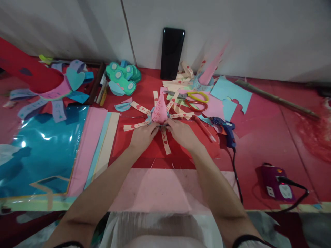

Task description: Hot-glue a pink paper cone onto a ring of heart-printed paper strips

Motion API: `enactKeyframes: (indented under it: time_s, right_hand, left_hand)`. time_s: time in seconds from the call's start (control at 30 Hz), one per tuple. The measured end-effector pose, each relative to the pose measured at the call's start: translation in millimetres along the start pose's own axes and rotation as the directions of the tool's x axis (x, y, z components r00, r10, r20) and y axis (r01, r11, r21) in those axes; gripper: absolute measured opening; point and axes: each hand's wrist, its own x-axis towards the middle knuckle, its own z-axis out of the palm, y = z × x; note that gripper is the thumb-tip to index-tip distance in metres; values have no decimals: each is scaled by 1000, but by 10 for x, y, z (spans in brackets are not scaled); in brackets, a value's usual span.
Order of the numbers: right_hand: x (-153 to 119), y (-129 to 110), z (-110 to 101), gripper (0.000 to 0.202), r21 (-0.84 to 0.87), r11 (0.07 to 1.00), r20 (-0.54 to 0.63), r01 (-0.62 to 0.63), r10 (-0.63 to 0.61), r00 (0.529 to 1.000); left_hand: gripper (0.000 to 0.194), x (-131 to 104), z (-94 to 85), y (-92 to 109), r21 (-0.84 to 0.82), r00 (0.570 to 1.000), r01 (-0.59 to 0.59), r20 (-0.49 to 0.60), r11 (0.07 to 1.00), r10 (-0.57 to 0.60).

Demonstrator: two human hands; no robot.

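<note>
A pink paper cone (159, 112) with red writing stands upright in the middle of the work area, set in a blue paper ring. Cream paper strips (166, 139) with red letters and hearts spread outward from it. My left hand (144, 137) grips the near left side of the blue paper ring (148, 119), its fingers closed. Opposite it, my right hand (181, 132) pinches the ring's near right side. The two sets of fingertips almost meet in front of the cone and hide the ring's front edge.
Scissors (198, 101) lie behind on paper scraps. To the right are a red stick-like tube (204, 129), a blue glue gun (227, 131) and a purple power box (278, 182). A black phone (172, 53) leans on the wall. Coloured sheets (88, 144) lie left.
</note>
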Motion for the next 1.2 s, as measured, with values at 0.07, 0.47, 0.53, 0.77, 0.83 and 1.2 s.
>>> enactKeyframes:
  time_s: [0.07,0.47,0.53,0.77,0.83,1.2]
  right_hand:
    - [1,-1,3,17,-4,1000,-5,2,-2,1000]
    - [-20,54,-85,20,144,990,-1,-10,11,1000]
    - [-17,58,-77,19,134,991,-14,-2,4,1000]
    - [-17,40,-56,18,90,996,-21,4,-2,1000]
    - [-20,34,-58,18,81,997,-21,5,-3,1000]
    - [-21,43,-44,18,68,998,-17,7,-6,1000]
  left_hand:
    - [27,5,-11,7,0,1000,3,0,1000,-3]
    - [27,-1,-53,39,-30,999,30,18,999,-29]
    - [27,6,-64,49,-8,999,28,31,1000,-28]
    - [29,14,-91,59,118,998,-22,62,993,14]
    - [29,14,-94,57,131,998,-29,61,991,21]
    - [29,31,-105,69,113,997,-22,76,993,13]
